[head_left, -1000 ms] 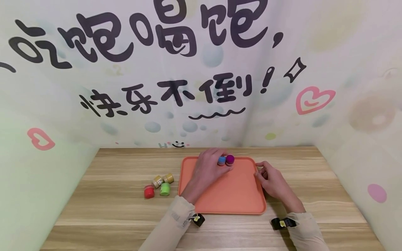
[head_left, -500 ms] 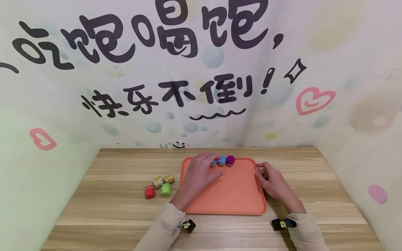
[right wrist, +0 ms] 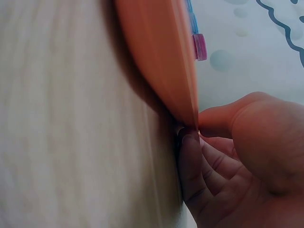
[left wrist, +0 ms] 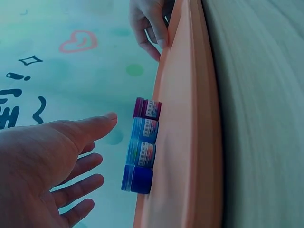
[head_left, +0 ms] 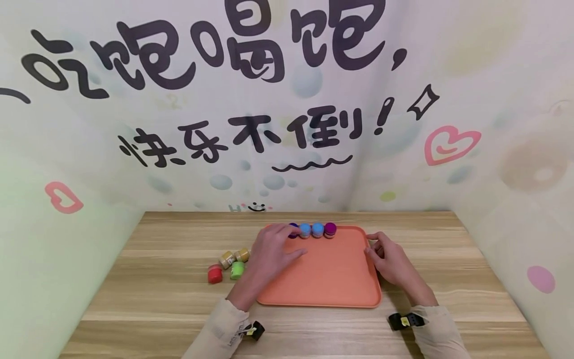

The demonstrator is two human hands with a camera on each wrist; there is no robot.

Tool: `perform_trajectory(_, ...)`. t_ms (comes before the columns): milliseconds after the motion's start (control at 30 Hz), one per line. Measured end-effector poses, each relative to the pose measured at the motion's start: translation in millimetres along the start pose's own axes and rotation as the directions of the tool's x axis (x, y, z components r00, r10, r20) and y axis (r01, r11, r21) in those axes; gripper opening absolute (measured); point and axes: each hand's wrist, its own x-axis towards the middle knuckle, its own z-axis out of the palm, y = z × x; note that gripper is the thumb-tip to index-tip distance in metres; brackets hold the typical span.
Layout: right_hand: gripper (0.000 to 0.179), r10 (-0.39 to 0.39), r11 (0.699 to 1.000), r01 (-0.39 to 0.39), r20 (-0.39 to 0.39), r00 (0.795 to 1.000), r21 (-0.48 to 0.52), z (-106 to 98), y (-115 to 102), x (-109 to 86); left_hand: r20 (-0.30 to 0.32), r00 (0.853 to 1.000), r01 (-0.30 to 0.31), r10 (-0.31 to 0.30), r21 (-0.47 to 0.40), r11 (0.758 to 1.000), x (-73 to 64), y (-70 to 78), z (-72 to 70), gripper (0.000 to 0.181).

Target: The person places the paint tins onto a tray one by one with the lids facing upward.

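Four small lidded jars stand side by side along the far rim of an orange tray (head_left: 332,274). A purple jar (head_left: 330,230) is rightmost, then two light blue jars (head_left: 318,230), then a dark blue jar (left wrist: 137,179). In the head view my left hand (head_left: 271,249) partly covers the dark blue one. The left wrist view shows that hand's fingers spread and apart from the jars, holding nothing. My right hand (head_left: 392,259) is at the tray's right edge. Its thumb (right wrist: 221,121) and a finger pinch the rim there.
Left of the tray, a red jar (head_left: 215,273), a green jar (head_left: 237,270) and two tan jars (head_left: 227,259) lie or stand loosely on the wooden table (head_left: 157,289). A printed wall (head_left: 202,192) rises at the table's far edge.
My left hand has moved left along the row, away from the light blue jars, uncovering the second light blue jar and part of the dark blue one. The right hand stays at the rim.
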Motion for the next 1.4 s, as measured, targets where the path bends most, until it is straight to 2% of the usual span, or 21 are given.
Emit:
perform_trajectory(200, 0.036, 0.007, 1.000, -0.007, -0.002, 1.000, 0.007, 0.1, -0.1, 0.1, 0.024, 0.999, 0.043, -0.043, 0.019, 0.999, -7.1, -7.3, -7.8, 0.043)
perform_trajectory(600, 0.036, -0.002, 1.000, 0.002, -0.016, 1.000, 0.007, -1.1, -0.2, -0.7, 0.004, 0.997, 0.076, -0.077, 0.008, 0.997, -18.3, -23.7, -18.0, 0.043)
perform_trajectory(867, 0.036, 0.008, 1.000, -0.008, -0.004, 1.000, 0.003, -0.3, 0.1, -0.5, 0.045, 0.991, 0.124, -0.125, 0.030, 0.992, -21.1, -34.4, -27.5, 0.042)
perform_trajectory(1167, 0.036, 0.017, 1.000, -0.017, 0.000, 1.000, 0.009, 0.7, -0.2, 0.1, 0.051, 0.990, 0.127, -0.129, 0.038, 0.991, -26.0, -50.9, -40.1, 0.038)
perform_trajectory(1400, 0.035, 0.011, 1.000, -0.011, -0.004, 1.000, 0.003, 0.9, 0.0, -0.1, 0.069, 0.980, 0.184, -0.187, 0.054, 0.981, -30.8, -66.6, -48.9, 0.031)
